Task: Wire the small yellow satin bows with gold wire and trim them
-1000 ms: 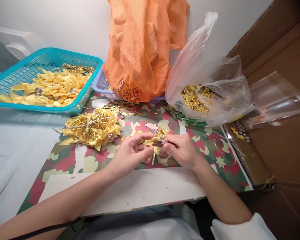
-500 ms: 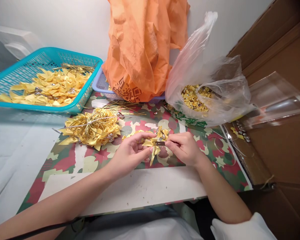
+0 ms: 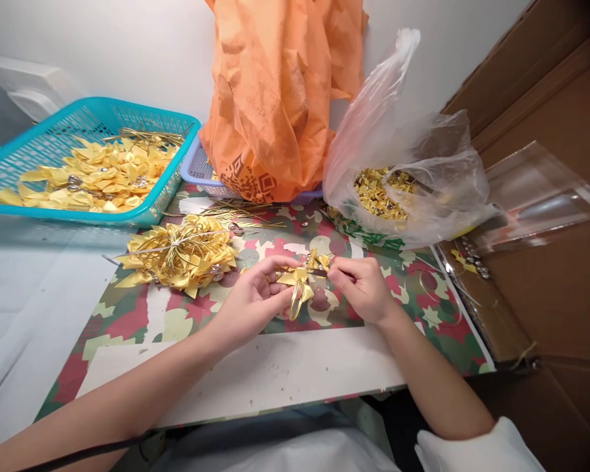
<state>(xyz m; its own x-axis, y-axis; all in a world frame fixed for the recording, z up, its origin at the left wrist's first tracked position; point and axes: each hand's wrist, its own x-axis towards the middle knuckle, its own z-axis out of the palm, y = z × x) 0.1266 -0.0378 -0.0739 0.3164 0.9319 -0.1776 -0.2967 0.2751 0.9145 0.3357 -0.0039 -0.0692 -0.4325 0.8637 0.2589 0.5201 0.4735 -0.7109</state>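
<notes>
My left hand [image 3: 255,295] pinches a yellow ribbon bow [image 3: 299,275] between thumb and fingers, above the patterned sheet. From the bow a loop of gold wire [image 3: 294,308] hangs down by the thumb. My right hand [image 3: 362,285] is closed on a slim dark tool [image 3: 319,272], whose visible part points left towards the bow; its kind is unclear. More yellow ribbon with small shiny beads [image 3: 314,257] shows just beyond the fingertips. Left of my hands lies a tied bundle of yellow ribbon bows [image 3: 196,265] with gold wire stems.
A teal basket [image 3: 137,213] of yellow bows stands at the back left. Behind my hands, an orange bag [image 3: 270,98] sits on a purple basket [image 3: 191,167]. A clear plastic bag [image 3: 442,203] of gold pieces stands right, near cardboard [image 3: 545,275]. Loose gold wires [image 3: 246,213] lie behind the bundle.
The gold wire at the bow, straight and hanging before, now forms a curved loop. My right hand has tilted slightly, and less of the dark tool shows.
</notes>
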